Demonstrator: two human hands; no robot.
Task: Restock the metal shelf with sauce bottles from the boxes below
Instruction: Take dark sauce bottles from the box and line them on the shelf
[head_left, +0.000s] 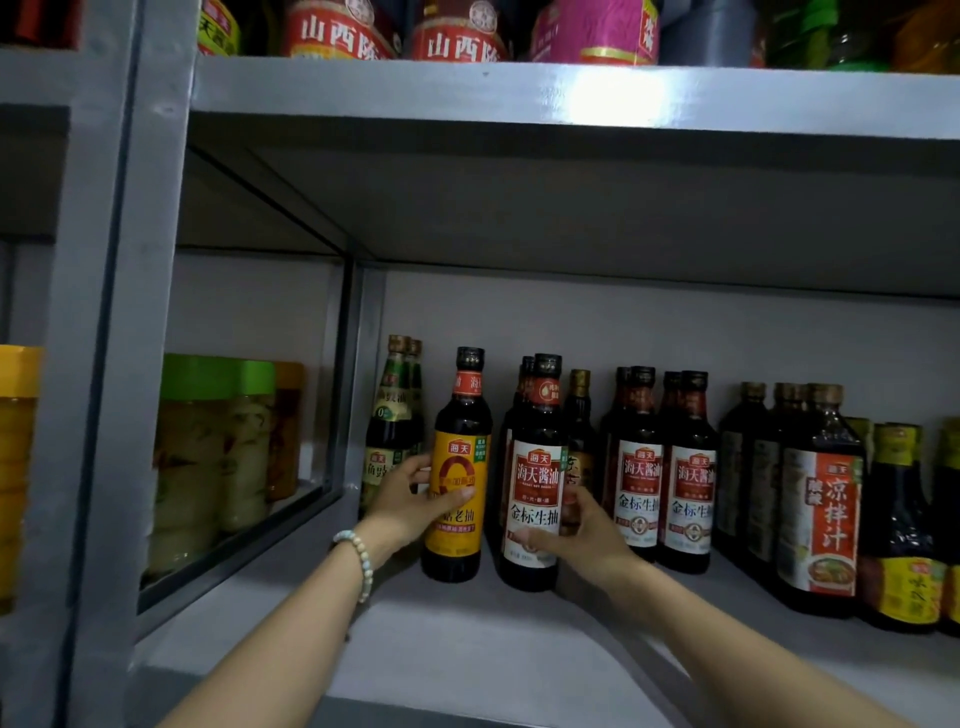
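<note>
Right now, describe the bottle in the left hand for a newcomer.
On the grey shelf, near its left post, the left hand grips a dark bottle. Its label is orange-yellow; a green-label bottle and a white-label bottle flank it.

On the shelf (467, 649) I see two bottles upright, side by side: my left hand (410, 504) grips the left bottle (462, 415), my right hand (587, 535) the right bottle (537, 467). To their right stand further bottles (691, 493), to their left jars (208, 441).

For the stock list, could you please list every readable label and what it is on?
"海天", "老抽": yellow-label bottle, left hand.
"海天酱油", "金标生抽": white-label bottle, right hand.
"凉拌汁": right bottle.
"山西陈": top red labels.
Fine print: blurred.
</note>
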